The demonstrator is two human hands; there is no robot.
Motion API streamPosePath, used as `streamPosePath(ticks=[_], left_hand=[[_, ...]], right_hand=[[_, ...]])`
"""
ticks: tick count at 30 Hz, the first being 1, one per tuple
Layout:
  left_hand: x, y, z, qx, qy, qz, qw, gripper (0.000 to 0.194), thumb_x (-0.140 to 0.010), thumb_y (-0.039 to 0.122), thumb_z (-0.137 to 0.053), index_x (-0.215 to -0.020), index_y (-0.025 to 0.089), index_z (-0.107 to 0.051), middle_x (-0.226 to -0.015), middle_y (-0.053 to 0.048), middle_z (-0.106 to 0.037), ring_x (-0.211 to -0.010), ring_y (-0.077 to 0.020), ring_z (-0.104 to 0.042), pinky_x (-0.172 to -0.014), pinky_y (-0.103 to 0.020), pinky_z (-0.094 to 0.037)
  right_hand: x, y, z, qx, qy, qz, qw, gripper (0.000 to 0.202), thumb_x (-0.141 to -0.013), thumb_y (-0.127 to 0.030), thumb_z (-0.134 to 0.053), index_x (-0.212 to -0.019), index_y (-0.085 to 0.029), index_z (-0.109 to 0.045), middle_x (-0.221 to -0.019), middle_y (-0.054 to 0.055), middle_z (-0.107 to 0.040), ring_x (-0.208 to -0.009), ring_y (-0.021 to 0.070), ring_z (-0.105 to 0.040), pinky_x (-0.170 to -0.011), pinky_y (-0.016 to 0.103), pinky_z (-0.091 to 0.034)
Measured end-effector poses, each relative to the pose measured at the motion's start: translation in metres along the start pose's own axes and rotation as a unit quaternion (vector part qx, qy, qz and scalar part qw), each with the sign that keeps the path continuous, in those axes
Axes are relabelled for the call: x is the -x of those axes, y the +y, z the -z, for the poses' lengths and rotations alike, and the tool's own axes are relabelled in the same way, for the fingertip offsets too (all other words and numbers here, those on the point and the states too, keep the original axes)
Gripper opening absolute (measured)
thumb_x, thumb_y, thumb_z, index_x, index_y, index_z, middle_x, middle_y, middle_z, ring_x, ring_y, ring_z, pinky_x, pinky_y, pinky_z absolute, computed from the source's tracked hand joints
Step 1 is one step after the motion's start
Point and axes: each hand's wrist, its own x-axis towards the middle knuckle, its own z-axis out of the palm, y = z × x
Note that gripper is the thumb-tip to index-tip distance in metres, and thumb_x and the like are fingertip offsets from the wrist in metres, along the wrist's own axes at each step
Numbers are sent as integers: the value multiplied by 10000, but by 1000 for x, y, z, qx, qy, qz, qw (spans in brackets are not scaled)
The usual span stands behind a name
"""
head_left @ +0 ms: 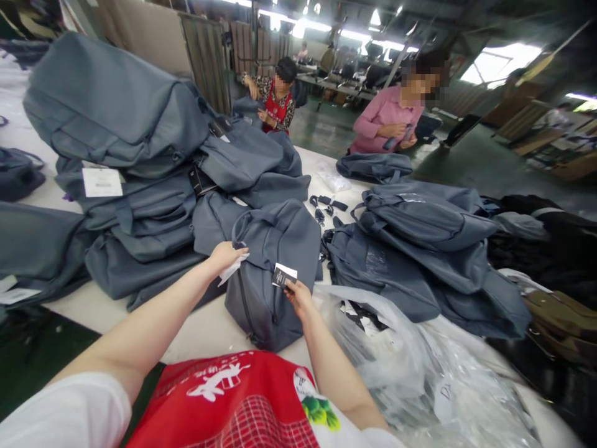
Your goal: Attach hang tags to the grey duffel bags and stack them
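Observation:
In front of me on the white table lies a blue-grey bag (pixel 298 230) with a dark zip and a carry handle. My right hand (pixel 301 298) pinches a black hang tag (pixel 282 278) over the bag's side, and a white card shows behind it. My left hand (pixel 226 256) is closed at the bag's left side near the handle, with a crumpled white piece (pixel 232 269), paper or cloth, in its fingers. Part of that piece hangs below the hand.
Stacked blue-grey bags (pixel 116 106) rise at the left, one with a white tag (pixel 102 182). More bags (pixel 420 218) lie at the right. A clear plastic bag (pixel 387 354) holds tags nearby. Loose straps (pixel 329 205) lie behind. Two people (pixel 387 118) work across the table.

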Motion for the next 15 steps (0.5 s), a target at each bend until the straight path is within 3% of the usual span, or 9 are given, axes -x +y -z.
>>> streamPosePath(ticks=[5, 9, 12, 15], left_hand=[[19, -22, -1, -28, -7, -2, 1000, 428, -771, 560, -559, -830, 159, -696, -871, -119, -733, -865, -274, -674, -733, -318, -479], [41, -50, 4, -68, -22, 25, 997, 488, -736, 628, -543, -716, 156, -667, -825, -152, -724, -833, -311, -672, -728, -350, -477], [51, -65, 4, -92, -25, 55, 994, 586, -683, 701, -540, -815, 143, -659, -905, -187, -716, -875, -348, -663, -734, -373, -483], [49, -64, 1, -74, -49, 46, 995, 732, -573, 758, -604, -983, 153, -642, -1056, -183, -692, -984, -354, -638, -808, -369, -480]], right_hand=[[-3, 3, 18, 41, 24, -2, 999, 246, -666, -292, -745, -828, -164, -611, -678, 26, -666, -534, 108, -599, -464, 182, -458], [-2, 2, 51, 96, 92, 38, 990, 332, -668, -353, -715, -923, -166, -613, -783, 40, -692, -636, 127, -635, -534, 197, -477], [0, 6, 82, 149, 163, 60, 973, 363, -639, -381, -693, -899, -140, -617, -818, 70, -697, -754, 188, -653, -615, 246, -494], [2, 18, 104, 201, 212, 65, 954, 413, -622, -409, -665, -924, -131, -617, -970, 122, -693, -963, 262, -627, -791, 320, -493]])
